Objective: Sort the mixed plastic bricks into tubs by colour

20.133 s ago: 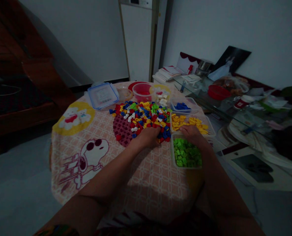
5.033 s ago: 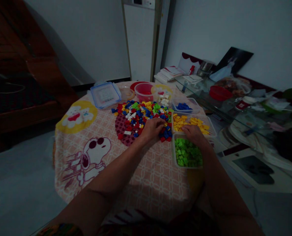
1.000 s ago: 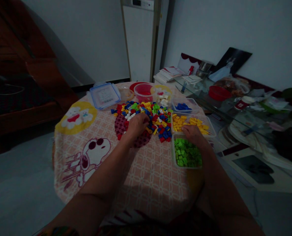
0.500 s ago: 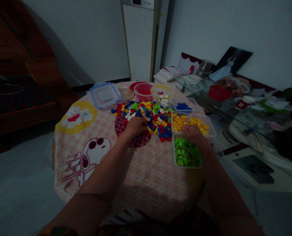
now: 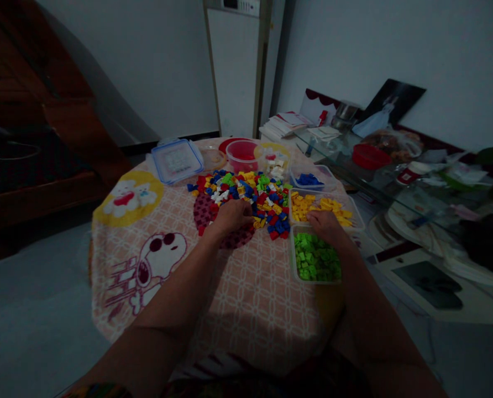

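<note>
A heap of small mixed-colour blocks (image 5: 267, 193) lies on the round, cloth-covered table (image 5: 255, 298). My left hand (image 5: 235, 214) is at the heap's near edge, its fingers drawn together at the blocks; what they pinch, if anything, is too small to tell. My right hand (image 5: 321, 224) is closed over the near side of the clear box of yellow blocks (image 5: 356, 221), and its grip is hidden. Just in front of that box stands a box of green blocks (image 5: 316, 257). Behind it is a box with blue blocks (image 5: 310, 179).
At the back are a blue-rimmed lid (image 5: 177, 161), a pink tub (image 5: 242, 155) and a container of white blocks (image 5: 277, 167). On the right, a glass table (image 5: 341, 160) carries papers, a red bowl (image 5: 371, 157) and a cup (image 5: 412, 173).
My left hand has shifted slightly to the right along the near edge of the heap. My right hand has hardly moved.
</note>
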Demonstrator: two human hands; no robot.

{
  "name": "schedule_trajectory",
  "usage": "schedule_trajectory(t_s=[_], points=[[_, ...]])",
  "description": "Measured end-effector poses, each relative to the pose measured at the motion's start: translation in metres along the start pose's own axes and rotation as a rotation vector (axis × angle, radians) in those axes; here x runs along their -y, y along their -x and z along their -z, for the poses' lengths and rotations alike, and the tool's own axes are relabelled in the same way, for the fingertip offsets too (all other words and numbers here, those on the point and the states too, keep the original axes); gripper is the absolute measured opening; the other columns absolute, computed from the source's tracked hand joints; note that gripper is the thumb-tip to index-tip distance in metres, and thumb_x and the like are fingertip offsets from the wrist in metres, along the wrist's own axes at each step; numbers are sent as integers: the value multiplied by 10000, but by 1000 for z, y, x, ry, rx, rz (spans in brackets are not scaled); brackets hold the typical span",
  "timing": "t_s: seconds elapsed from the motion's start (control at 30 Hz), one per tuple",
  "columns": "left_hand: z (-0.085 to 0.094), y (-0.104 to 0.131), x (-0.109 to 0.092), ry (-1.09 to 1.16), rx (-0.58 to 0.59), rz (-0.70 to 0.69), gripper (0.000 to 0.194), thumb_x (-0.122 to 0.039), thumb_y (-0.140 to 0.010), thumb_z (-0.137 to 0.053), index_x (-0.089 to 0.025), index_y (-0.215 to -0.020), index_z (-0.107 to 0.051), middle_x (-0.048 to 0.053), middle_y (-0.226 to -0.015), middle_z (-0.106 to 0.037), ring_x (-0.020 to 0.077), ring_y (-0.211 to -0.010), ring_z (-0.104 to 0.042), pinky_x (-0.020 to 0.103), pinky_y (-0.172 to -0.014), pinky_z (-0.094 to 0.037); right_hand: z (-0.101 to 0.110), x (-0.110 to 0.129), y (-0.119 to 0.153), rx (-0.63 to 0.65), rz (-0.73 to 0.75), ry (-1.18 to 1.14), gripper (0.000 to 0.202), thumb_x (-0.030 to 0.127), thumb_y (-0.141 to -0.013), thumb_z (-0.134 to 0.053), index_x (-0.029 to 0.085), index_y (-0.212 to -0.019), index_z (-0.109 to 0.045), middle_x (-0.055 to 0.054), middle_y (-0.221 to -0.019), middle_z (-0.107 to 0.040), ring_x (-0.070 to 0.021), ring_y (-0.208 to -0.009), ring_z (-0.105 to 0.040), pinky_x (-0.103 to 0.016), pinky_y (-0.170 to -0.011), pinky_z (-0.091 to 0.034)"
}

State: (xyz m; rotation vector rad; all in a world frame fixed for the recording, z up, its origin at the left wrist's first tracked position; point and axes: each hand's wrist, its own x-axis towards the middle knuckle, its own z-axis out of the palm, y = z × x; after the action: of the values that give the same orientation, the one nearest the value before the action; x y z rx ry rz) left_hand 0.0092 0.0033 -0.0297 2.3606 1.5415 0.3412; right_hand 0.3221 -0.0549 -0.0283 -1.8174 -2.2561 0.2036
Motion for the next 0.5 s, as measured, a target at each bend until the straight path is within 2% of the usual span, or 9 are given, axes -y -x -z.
schedule_trajectory(t_s=[0.17, 0.3, 0.5], points=[[1, 0, -3, 5, 10, -27, 55, -265, -811, -763, -222, -842, -777, 35, -899, -791, 207, -824, -705, 275, -682, -444, 0, 0, 0, 8, 4, 11, 322, 236, -984, -418, 217, -694, -555, -81, -730, -633, -191, -686, -519, -325, -684, -307], [0, -1, -3, 33, 1, -66, 35, -258, -800, -765, -224, -796, -773, 32, -886, -785, 197, -799, -697, 271, -692, -451, 0, -1, 0, 4, 9, 5, 330, 255, -982, -417, 219, -683, -553, -76, -716, -632, -191, -677, -511, -324, -670, -302], [7, -2, 1, 251, -57, -79, 79, -265, -809, -759, -193, -777, -760, 20, -765, -761, 162, -708, -664, 258, -670, -441, -1, 0, 0, -13, 2, 6, 340, 267, -977, -416, 217, -668, -550, -57, -679, -605, -179, -652, -491, -320, -658, -290]])
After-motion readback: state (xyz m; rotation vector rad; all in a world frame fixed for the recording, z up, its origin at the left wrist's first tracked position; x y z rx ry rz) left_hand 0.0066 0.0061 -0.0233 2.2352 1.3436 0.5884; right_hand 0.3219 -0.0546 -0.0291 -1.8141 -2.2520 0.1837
